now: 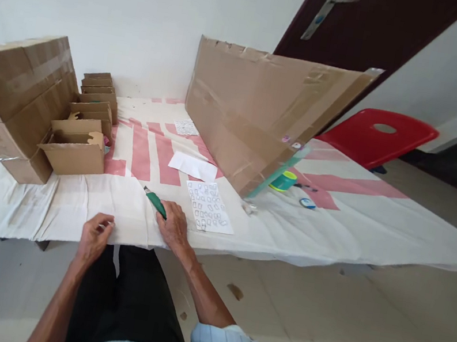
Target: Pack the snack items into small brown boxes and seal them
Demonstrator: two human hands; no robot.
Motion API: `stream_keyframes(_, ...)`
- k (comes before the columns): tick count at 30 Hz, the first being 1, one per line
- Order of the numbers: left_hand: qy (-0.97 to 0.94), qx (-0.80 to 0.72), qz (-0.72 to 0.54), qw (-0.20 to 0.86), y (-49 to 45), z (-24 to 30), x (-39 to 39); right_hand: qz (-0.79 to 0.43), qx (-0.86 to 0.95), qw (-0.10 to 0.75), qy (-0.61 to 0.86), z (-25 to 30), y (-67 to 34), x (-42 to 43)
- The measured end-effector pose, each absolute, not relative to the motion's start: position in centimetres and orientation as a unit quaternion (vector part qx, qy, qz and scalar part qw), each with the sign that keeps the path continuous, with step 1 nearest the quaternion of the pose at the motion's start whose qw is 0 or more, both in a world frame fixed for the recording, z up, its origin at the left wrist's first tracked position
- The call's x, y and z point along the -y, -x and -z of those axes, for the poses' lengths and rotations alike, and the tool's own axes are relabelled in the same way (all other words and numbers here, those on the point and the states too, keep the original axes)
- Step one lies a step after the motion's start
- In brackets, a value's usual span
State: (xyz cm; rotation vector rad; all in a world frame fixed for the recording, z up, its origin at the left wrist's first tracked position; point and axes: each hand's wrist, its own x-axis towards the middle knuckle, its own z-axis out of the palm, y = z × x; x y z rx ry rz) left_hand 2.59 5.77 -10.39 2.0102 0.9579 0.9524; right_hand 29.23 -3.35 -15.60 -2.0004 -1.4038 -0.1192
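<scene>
While facing the table (371,259), grips a green knife (155,201) tight in the right hand (174,227), tip on the cloth (75,198); pinches a white strip (115,257) in the left hand (93,236).

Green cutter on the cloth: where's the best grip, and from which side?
Take the cutter by its green handle, coming in from the near edge of the table. It lies flat with the blade tip pointing away and to the left, so the handle end faces the person. The right hand closes on that end, clear of the blade.
</scene>
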Motion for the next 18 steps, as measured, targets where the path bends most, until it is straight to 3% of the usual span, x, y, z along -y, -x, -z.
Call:
stream_keyframes(9, -0.837, -0.261, -0.369, 0.31, -0.5, 12.5, 2.5, 0.084, 0.547, 0.319, 0.77, 17.2, -29.3, 3.7)
stream_keyframes(18, -0.837, -0.418, -0.285, 0.208, 3.6, 14.2, 2.4, 0.123, 0.568, 0.324, 0.747, 18.8, -29.4, 4.3)
